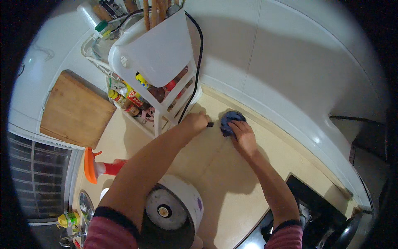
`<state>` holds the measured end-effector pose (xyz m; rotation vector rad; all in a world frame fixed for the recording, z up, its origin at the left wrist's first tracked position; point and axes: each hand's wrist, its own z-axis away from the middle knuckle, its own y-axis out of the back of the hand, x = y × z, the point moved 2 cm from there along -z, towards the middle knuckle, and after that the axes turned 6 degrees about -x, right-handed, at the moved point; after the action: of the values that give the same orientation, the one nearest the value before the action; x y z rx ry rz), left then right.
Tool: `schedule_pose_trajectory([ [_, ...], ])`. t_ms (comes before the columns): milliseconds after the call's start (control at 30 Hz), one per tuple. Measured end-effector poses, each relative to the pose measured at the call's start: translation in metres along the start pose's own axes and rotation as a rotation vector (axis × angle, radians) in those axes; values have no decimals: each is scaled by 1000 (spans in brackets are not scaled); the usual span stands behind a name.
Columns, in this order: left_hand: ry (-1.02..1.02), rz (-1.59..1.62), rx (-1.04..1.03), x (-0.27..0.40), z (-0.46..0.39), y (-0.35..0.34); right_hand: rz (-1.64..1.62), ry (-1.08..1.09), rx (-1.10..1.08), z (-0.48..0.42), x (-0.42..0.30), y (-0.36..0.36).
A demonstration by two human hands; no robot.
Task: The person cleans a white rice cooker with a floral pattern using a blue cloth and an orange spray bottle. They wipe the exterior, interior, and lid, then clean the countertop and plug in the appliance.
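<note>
My left hand (196, 122) is closed around the end of a black power cord (199, 59), and a short black end piece (210, 124), probably its plug, sticks out past the fingers. The cord loops up beside a white plastic rack (161, 113). A bunched dark blue cloth (232, 119) lies on the cream countertop (214, 155) near the wall, under the fingers of my right hand (244, 135). Below my left forearm stands a white rice cooker body (196, 199) without its inner pot, its round heating plate (166, 214) showing.
The rack holds several sauce bottles (124, 104) and a white cutting board (158, 49). A wooden chopping board (76, 109) leans at the left. A spray bottle (91, 166) stands partly behind my left arm. A black gas stove (311, 214) is at lower right.
</note>
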<state>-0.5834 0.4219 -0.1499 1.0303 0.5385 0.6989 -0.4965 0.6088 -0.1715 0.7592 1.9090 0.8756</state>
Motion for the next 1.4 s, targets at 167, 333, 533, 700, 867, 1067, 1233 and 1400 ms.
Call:
schedule_pose_trajectory([
  [167, -6, -82, -97, 15, 51, 46, 269, 329, 254, -89, -28, 1],
  [333, 49, 8, -106, 26, 77, 76, 643, 134, 16, -141, 4, -61],
  [533, 27, 45, -84, 30, 99, 78, 654, 73, -166, -75, 18, -10],
  [700, 25, 200, 118, 29, 107, 77, 623, -126, 4, 64, 58, 83],
  [867, 71, 271, 247, 25, 115, 76, 522, -683, -211, 69, 43, 131],
  [1067, 104, 311, 227, 18, 131, 68, 776, 244, 251, -106, -89, 156],
  [1233, 93, 284, 294, 23, 145, 83, 927, 373, 125, -163, -41, 105],
  [1400, 147, 317, 277, 28, 143, 75, 897, 336, -221, -101, 19, 1],
])
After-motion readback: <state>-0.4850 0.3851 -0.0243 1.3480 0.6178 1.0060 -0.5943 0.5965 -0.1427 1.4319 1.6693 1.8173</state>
